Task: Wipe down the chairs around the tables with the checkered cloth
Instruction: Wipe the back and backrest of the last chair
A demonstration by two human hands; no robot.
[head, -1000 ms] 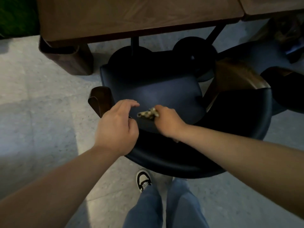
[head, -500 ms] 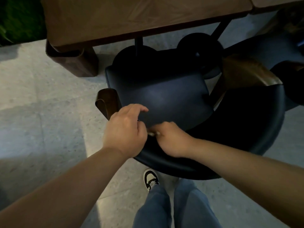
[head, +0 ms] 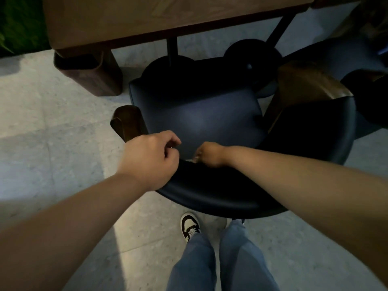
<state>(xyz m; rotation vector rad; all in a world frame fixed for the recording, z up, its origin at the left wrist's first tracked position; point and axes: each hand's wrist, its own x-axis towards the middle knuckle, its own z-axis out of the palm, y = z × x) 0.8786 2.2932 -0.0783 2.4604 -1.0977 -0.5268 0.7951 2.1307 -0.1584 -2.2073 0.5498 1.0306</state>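
Right hand (head: pixel 210 154) has dipped behind the chair (head: pixel 199 120) backrest, cloth (head: pixel 194 159) nearly hidden.

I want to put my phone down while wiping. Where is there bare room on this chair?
The seat cushion is bare between the wooden armrests. It is crowded at the backrest, where the left hand and right hand meet.

L hand (head: pixel 150 159), R hand (head: pixel 209 154): fingers curled.

Wooden table (head: pixel 130 15), sneaker (head: pixel 190 226), jeans (head: pixel 220 261).
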